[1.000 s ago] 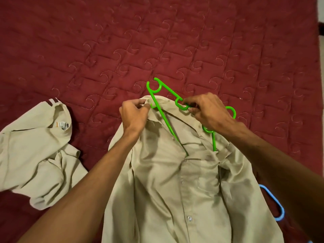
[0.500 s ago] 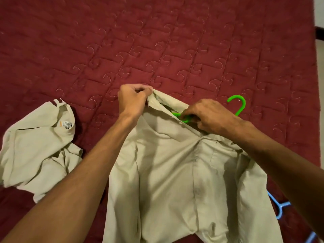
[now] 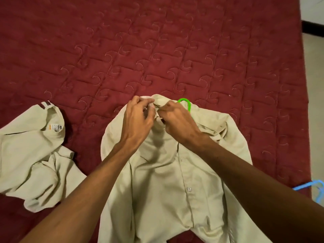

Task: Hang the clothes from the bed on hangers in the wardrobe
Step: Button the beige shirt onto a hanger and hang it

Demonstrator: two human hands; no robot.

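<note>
Head view: left hand (image 3: 138, 118) and right hand (image 3: 177, 120) pinch the beige shirt (image 3: 166, 181) collar; green hanger hook (image 3: 185, 102) just beyond the right-hand grip.

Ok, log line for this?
left hand, right hand: pinching collar of beige button-up shirt; green plastic hanger: hook showing at collar; crumpled beige shirt: unhung

The green hanger (image 3: 185, 103) now sits inside the beige shirt (image 3: 175, 172) with only its hook showing, and the left hand (image 3: 138, 120) and right hand (image 3: 177, 121) meet, pinching the collar closed.
</note>
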